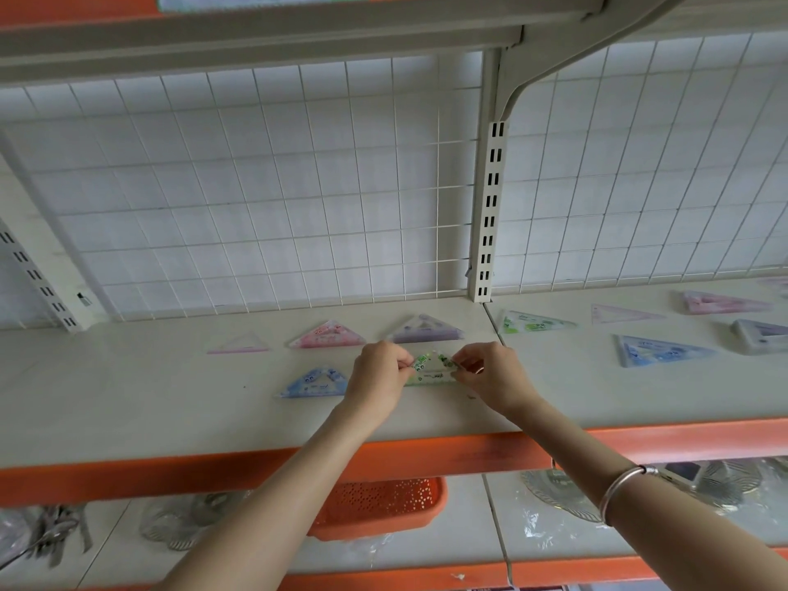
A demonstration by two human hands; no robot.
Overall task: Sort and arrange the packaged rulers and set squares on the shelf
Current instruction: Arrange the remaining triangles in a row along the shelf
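Note:
A green packaged set square (pixel 431 368) lies on the white shelf (pixel 149 403), held at both ends. My left hand (pixel 377 371) pinches its left corner and my right hand (pixel 490 373) pinches its right corner. To its left lies a blue set square (pixel 313 383). Behind stand a row of a clear pink-edged one (pixel 239 345), a pink one (pixel 326 335) and a purple one (pixel 426 330). On the right shelf section lie a green one (pixel 533 322), a faint pink one (pixel 624 314), a blue one (pixel 661 351) and a pink one (pixel 725 303).
A white wire grid (pixel 256 185) backs the shelf, with a slotted upright post (pixel 490 215) between sections. A white-framed package (pixel 761 337) lies at the far right. The orange shelf edge (pixel 213 471) runs below; an orange basket (pixel 379 505) and wrapped items sit on the lower shelf.

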